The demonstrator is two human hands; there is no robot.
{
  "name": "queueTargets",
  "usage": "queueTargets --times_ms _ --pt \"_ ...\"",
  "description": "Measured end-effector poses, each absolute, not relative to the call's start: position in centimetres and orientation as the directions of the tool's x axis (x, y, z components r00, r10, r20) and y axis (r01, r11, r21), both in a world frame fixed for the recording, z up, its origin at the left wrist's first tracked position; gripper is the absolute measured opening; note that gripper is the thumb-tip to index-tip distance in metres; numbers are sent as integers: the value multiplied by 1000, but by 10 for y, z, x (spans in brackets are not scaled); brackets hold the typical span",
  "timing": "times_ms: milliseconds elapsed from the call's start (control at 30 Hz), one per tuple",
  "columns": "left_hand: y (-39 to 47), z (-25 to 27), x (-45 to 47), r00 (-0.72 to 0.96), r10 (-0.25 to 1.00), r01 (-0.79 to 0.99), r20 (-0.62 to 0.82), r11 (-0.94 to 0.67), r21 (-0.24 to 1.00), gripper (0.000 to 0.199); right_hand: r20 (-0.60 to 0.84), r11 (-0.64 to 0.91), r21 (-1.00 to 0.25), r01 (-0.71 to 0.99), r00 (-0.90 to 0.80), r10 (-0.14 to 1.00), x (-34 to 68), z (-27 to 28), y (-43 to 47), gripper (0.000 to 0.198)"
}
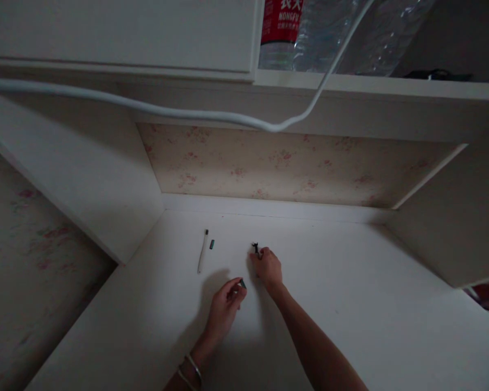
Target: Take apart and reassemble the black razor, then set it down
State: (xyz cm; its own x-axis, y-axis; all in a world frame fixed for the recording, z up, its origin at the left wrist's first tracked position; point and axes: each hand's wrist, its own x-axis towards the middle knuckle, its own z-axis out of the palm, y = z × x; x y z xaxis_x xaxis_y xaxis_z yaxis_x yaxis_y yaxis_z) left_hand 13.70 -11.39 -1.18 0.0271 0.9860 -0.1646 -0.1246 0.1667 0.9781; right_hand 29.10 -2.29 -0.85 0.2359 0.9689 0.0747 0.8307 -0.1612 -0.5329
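A person's two bare hands work above a smooth white tabletop (330, 304) in dim light. The left hand (224, 307), with pale bangles (193, 365) around its wrist, has its thumb and index finger pinching a small, short, dark green block-like piece (243, 283); its other fingers curl in toward the palm. Ahead of those fingertips and to their right, the right hand (268, 267) has its fingers bent and drawn together, pinching a small black object with a forked-looking tip (255, 247); the tip pokes out just beyond the fingers, and its material is too small to make out. To the left of the right fingertips, and farther forward than the left ones, a second short, dark green piece (212, 244) lies on the tabletop. Just beside it, on the side away from the right fingers, lies a slim, pale-handled toothbrush (202, 251), its dark-bristled head pointing away from the person. Well beyond both hands' fingers is a strip of cream wallpaper with pink flowers (236, 163). Higher up, a thick white cable (179, 113) sags across the view, below clear plastic bottles (326, 38), one red-labelled, on a pale shelf (391, 86).
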Motion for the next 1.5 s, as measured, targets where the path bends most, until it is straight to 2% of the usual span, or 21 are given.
queueTargets --times_ms 167,300,367,500,633,733,933,1100,1300,1500 --pt "-115 -12 135 11 993 -35 -121 121 992 52 130 -103 -612 784 229 965 296 -4 -38 29" --pt "-115 -11 132 -16 1000 151 17 -14 988 45 166 -34 -684 729 201 965 299 2 -68 31" --pt "-115 -11 131 -13 996 240 83 -77 968 42 130 2 -766 643 152 980 299 5 -85 32" --pt "-117 -16 131 23 982 358 189 -185 915 37 -21 -29 -945 325 29 999 295 14 -112 29" --pt "-120 -19 131 87 945 439 314 -320 840 36 -76 -70 -980 184 -24 997 293 24 -118 26" --pt "-122 -20 131 130 914 467 384 -398 789 37 -90 -77 -985 157 -77 993 293 27 -115 22" --pt "-124 -21 131 168 899 478 404 -433 764 38 -116 -102 -990 99 -147 982 291 26 -111 19" --pt "-123 -21 130 188 922 364 338 -385 848 33 -235 -230 -972 46 -203 951 299 41 -108 18" --pt "-120 -17 128 253 907 214 336 -391 895 26 -227 -217 -974 65 -317 921 311 56 -106 16" --pt "-121 -15 127 217 936 155 278 -315 936 19 -243 -218 -970 107 -373 896 309 53 -106 17"
